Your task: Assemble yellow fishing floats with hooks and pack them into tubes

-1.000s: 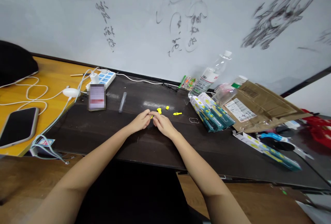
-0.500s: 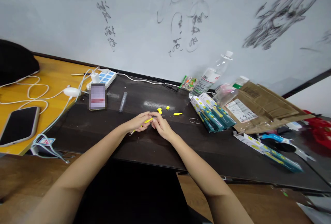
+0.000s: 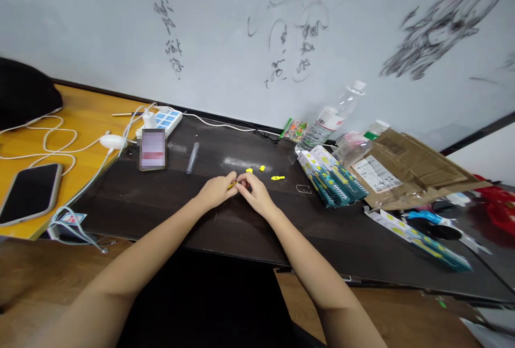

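My left hand (image 3: 217, 191) is closed round a thin yellow plastic piece (image 3: 232, 185), most of it hidden by the fingers. Against its end, my right hand (image 3: 255, 193) has its fingertips pinched together; a tiny dark spot shows there, too small to name. Both hands meet low over the dark table (image 3: 169, 203). Just beyond them lie a yellow piece (image 3: 249, 170) partly covered by my right hand, a small round yellow piece (image 3: 262, 168) and a flat, pointed yellow piece (image 3: 277, 178). Left of these rests a clear tube (image 3: 192, 158).
A bent wire loop (image 3: 303, 189) lies near teal-and-white boxes (image 3: 332, 179) on the right. Behind them are a water bottle (image 3: 328, 120) and a cardboard parcel (image 3: 402, 163). Leftward are a propped phone (image 3: 153, 148), a power strip (image 3: 169, 120) and another phone (image 3: 30, 192).
The yellow piece, which stuck out below my left hand with a metal ring at its end, is now mostly hidden. My left hand has turned over it, knuckles up; my right fingers stay at its end.
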Demonstrator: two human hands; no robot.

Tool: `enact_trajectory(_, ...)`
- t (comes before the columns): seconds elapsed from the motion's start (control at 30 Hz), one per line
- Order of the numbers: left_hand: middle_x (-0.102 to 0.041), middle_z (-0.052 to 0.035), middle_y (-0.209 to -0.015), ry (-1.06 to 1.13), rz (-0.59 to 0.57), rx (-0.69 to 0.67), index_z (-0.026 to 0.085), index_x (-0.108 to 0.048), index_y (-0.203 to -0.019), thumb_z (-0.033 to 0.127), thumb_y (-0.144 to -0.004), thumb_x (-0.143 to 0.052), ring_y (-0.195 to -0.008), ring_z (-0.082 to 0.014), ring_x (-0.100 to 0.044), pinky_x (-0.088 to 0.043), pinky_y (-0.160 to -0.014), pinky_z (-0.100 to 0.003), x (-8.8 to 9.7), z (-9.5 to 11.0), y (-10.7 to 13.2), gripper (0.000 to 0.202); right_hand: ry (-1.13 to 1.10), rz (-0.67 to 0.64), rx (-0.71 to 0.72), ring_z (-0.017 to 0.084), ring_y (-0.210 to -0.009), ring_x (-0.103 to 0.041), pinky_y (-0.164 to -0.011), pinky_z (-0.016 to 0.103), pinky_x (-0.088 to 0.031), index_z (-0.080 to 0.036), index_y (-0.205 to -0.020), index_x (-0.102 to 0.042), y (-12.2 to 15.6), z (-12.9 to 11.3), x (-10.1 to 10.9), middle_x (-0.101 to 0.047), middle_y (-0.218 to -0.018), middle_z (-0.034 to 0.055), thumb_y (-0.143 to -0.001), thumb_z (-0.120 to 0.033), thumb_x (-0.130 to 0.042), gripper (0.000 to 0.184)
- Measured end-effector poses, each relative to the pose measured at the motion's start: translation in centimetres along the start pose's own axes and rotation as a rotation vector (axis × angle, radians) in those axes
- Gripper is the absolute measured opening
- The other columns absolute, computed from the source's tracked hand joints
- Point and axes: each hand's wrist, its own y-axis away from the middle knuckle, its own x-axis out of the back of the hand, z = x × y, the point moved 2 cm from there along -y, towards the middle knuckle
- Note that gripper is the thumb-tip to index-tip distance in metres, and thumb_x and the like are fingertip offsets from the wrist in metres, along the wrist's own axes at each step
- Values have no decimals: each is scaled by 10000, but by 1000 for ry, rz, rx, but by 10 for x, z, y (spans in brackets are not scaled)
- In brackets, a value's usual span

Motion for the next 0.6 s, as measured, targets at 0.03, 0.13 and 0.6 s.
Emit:
enact_trajectory(0.03, -483, 22, -603, -26, -7, -2, 220, -445, -780, 339, -816, -539, -560, -157, -488, -244, -546, -230, 0, 1, 0, 156, -36, -11, -23, 152, -684, -501, -681, 276, -415, -211, -881, -532, -1, 2, 0, -539, -743, 9, -893, -372, -478, 170)
enact_trajectory(0.13, -463, 30, -574, -8, -29, -2, 218, -444, -787, 328, -836, -519, -532, -154, -472, -248, -545, -231, -2, 2, 0, 142, -207, -38, -112, 122, -580, -483, -607, 256, -406, -210, -800, -476, -2, 9, -1, -517, -644, -29, -891, -381, -474, 194)
enact_trajectory(0.6, -551, 7, -799, 449, -95, 53, 170, -497, -845, 354, -881, -428, -456, -44, -435, -374, -490, -204, -10, -11, -9, 200, -770, -162, -257, 125, -649, -609, -662, 278, -484, -219, -772, -431, -7, 21, 4, -645, -696, -7, -791, -439, -642, 305)
